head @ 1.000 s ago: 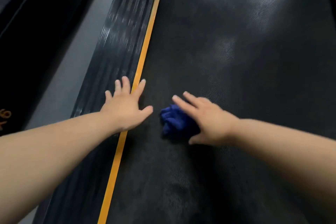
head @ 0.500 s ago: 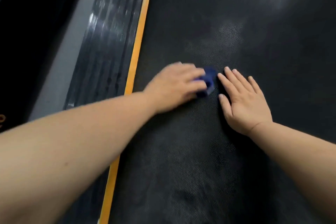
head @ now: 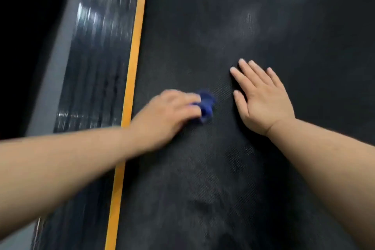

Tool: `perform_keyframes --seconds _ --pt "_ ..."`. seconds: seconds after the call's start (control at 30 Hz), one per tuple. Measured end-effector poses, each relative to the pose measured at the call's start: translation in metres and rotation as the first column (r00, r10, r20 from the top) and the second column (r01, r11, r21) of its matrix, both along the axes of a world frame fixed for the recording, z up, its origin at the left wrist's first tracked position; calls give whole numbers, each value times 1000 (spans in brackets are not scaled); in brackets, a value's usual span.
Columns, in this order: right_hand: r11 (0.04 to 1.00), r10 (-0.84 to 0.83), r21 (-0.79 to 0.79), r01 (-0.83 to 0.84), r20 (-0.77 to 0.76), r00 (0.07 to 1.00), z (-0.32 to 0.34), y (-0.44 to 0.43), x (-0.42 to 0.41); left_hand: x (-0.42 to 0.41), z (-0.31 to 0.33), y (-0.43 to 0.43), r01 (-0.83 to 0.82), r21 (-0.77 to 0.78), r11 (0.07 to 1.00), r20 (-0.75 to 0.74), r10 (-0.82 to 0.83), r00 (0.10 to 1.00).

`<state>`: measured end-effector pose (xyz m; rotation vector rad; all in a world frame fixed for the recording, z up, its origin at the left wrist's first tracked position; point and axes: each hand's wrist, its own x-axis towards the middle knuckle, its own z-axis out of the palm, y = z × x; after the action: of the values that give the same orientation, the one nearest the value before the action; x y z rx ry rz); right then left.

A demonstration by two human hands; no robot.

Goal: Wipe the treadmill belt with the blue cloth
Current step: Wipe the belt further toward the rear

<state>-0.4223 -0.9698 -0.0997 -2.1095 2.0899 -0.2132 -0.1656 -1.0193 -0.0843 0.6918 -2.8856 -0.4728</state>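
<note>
The left hand [head: 168,113] has its grip closed over the bunched blue cloth [head: 206,105], pressing it onto the black belt [head: 223,189]; the cloth sticks out past the fingertips and looks blurred. It lies on the belt's left half, near the orange stripe [head: 132,63] along the edge. The right hand [head: 261,101] rests flat on the belt just right of the cloth, fingers spread and holding nothing, a gap between it and the cloth. Left of the stripe runs a ribbed side rail [head: 97,57].
</note>
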Motion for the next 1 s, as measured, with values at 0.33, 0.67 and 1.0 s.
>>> perform_keyframes --seconds 0.33,0.67,1.0 --pt "996 -85 -2 85 43 995 6 4 15 -15 15 -62 -496 26 868 28 495 868" --pt "987 -129 -73 141 149 980 -4 5 90 13 41 -90 -282 -133 950 222 306 926" --pt "985 -148 -66 159 153 977 -2 3 89 56 53 23 -109 -19 994 403 108 909"
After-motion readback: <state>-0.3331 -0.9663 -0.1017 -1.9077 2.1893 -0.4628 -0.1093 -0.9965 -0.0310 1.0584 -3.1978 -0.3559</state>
